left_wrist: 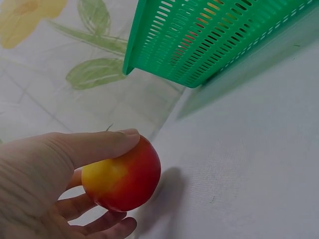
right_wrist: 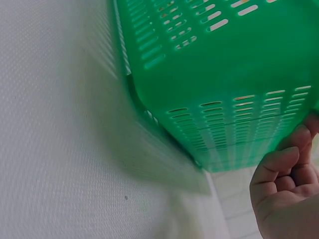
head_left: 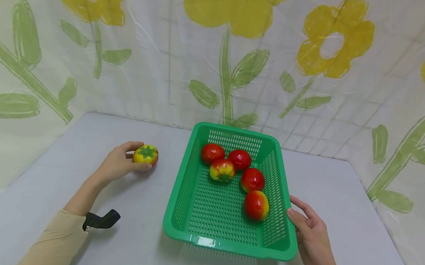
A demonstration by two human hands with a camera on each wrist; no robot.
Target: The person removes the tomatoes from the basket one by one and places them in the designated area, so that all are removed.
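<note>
On the left side of the table, my left hand [head_left: 119,162] grips a round red-and-yellow fruit [head_left: 146,154] with a green star-shaped top. The left wrist view shows the thumb across one side of the fruit [left_wrist: 124,177] and fingers on the other; whether it touches the table I cannot tell. A green slotted plastic basket [head_left: 202,240] stands in the middle. My right hand [head_left: 312,239] holds its right rim, the thumb by the edge and fingers bent against the side. Inside lie several similar fruits, including a red-and-yellow one [head_left: 256,205] nearest the right hand.
The table [head_left: 129,248] has a pale cover. Behind and beside it hangs a whitish curtain [head_left: 143,72] printed with yellow flowers. A black wrist strap mount [head_left: 102,219] sticks out from the left sleeve.
</note>
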